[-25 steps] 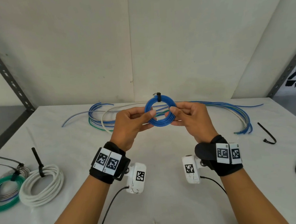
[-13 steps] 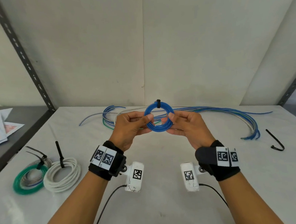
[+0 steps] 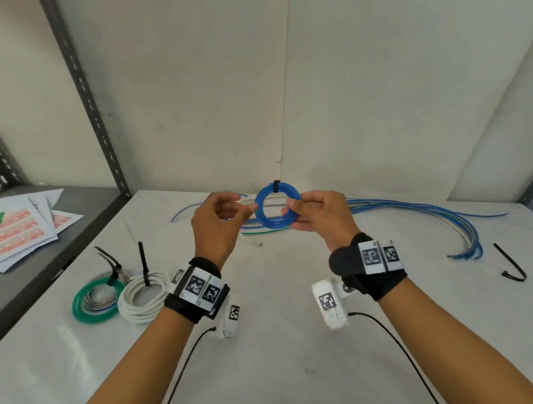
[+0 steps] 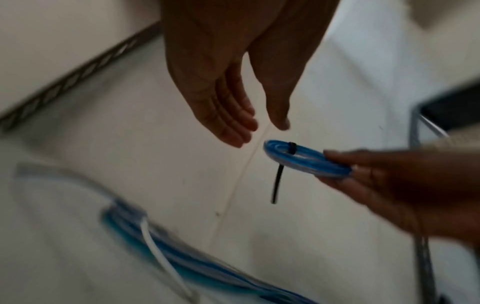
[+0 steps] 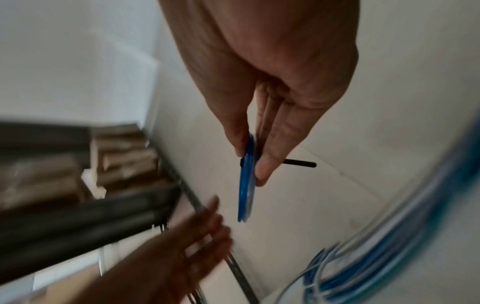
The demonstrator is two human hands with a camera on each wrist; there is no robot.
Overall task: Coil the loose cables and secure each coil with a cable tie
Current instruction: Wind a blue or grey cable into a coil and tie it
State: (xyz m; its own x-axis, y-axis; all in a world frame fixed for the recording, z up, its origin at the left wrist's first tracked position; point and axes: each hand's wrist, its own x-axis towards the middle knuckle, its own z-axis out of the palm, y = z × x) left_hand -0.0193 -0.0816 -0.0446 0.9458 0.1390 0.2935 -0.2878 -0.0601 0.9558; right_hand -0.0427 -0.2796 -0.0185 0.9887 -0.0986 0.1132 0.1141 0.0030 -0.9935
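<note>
A small blue cable coil (image 3: pixel 277 210) with a black cable tie (image 3: pixel 276 186) round its top hangs above the table's far middle. My right hand (image 3: pixel 318 212) pinches the coil's right side between thumb and fingers; the right wrist view shows the coil (image 5: pixel 246 181) edge-on with the tie's tail (image 5: pixel 301 164) sticking out. My left hand (image 3: pixel 219 219) is just left of the coil, fingers relaxed and off it; in the left wrist view the left hand (image 4: pixel 249 125) is apart from the coil (image 4: pixel 303 160). Loose blue, white and green cables (image 3: pixel 417 213) lie behind.
A tied green-and-grey coil (image 3: pixel 97 300) and a tied white coil (image 3: pixel 145 297) lie at the left of the white table (image 3: pixel 285 352). A spare black tie (image 3: pixel 511 263) lies at the right. Papers (image 3: pixel 18 231) rest on the grey shelf at left.
My left hand has let go of the blue coil and drawn slightly left. The right hand keeps holding it. The head view has turned left and tilted up.
</note>
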